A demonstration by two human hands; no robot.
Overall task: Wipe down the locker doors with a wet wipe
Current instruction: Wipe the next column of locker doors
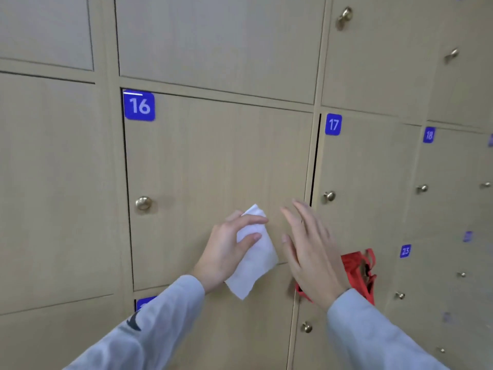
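- Wet wipe (253, 259), white and partly folded, sits just below the middle of the frame, pinched between thumb and fingers of the left hand (226, 249); most of the sheet hangs loose below the grip.
- Right hand (312, 252) is spread flat, fingers apart and holding nothing, just right of the wipe, in front of the lower right corner of the door numbered 16 (213, 182).
- Whether the wipe touches the door yet I cannot tell (it looks raised, not pressed).
- To wipe well, I judge the sheet should be flattened under the palm so more of it meets the panel, then drawn in overlapping strokes.
- Edges to mind: the brass knob (143, 203) at centre left, which needs working around, and the blue number plate (139, 106) at the door's upper left corner.
- The dark seam beside door 17 (360, 182) could catch a loose corner.
- Room is free up and left across the panel; something red (358, 273) behind the right hand crowds the lower right.
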